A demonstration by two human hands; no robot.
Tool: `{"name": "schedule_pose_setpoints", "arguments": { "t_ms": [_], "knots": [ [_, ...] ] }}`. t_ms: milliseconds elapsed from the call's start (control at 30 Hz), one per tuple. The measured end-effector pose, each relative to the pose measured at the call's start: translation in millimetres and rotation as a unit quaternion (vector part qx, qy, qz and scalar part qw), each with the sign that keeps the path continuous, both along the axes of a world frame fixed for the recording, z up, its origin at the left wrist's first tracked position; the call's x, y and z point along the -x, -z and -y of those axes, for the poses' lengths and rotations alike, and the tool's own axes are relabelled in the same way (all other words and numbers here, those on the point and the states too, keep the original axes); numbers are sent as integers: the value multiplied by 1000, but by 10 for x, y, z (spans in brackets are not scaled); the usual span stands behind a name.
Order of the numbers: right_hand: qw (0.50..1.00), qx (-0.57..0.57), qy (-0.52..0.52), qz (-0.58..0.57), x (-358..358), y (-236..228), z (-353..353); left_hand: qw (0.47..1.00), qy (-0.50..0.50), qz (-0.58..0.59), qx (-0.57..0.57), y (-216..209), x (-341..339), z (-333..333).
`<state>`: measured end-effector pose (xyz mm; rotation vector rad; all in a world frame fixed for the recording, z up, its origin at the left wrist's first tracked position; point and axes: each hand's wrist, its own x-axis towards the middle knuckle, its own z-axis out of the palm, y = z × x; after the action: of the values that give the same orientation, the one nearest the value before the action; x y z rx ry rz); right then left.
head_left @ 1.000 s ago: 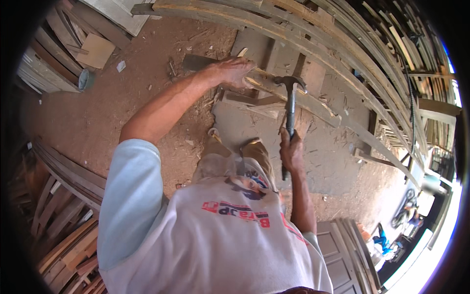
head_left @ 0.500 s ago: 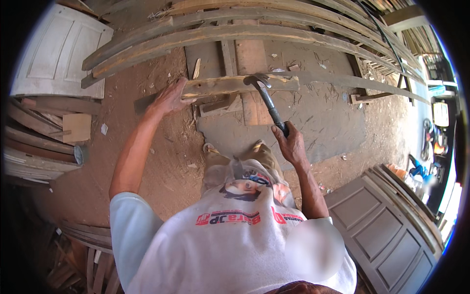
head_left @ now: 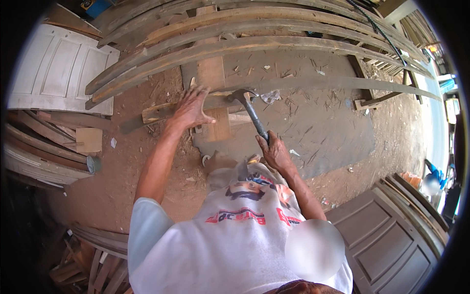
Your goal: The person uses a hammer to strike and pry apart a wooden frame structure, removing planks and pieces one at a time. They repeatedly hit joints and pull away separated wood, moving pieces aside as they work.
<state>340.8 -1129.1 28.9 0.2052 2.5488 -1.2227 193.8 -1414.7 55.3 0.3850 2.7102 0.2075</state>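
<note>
My left hand [head_left: 192,109] lies across a short rough wooden piece [head_left: 157,113], fingers spread and thumb apart. That piece has a pale, splintered face and rests along a long grey plank [head_left: 338,83]. In my right hand [head_left: 276,153] is a claw hammer [head_left: 253,116], gripped by its dark handle. The hammer's head is at the right end of the short piece, close to my left hand's fingers; whether it touches the wood I cannot tell. Part of the short piece is hidden under my left hand.
Several long beams [head_left: 235,46] run across the far side. A white panelled door [head_left: 58,66] leans at the far left, above stacked curved boards [head_left: 39,147]. At the right leans a grey-brown door [head_left: 382,235]. Wood chips and a crumpled clear plastic scrap [head_left: 270,97] litter the ground.
The short wooden piece has shifted left along the plank. My left hand has moved right, over its middle, with fingers spreading. The hammer in my right hand has come slightly left.
</note>
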Motion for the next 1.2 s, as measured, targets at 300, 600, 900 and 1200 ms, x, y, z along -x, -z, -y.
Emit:
{"name": "schedule_pose_setpoints", "arguments": {
  "t_ms": [300,600,900,1200],
  "knots": [
    [999,1,-22,23,339,-228,-545,995,-5,58,-86,198,445,-340],
    [995,72,64,-39,1547,-315,-1091,989,36,13,-143,408,578,-138],
    [992,19,-8,-121,3665,-326,-1345,992,94,-32,-74,525,539,-211],
    [959,-140,-120,-217,3773,230,-1687,997,53,-15,-52,346,474,-461]
  ]
}}
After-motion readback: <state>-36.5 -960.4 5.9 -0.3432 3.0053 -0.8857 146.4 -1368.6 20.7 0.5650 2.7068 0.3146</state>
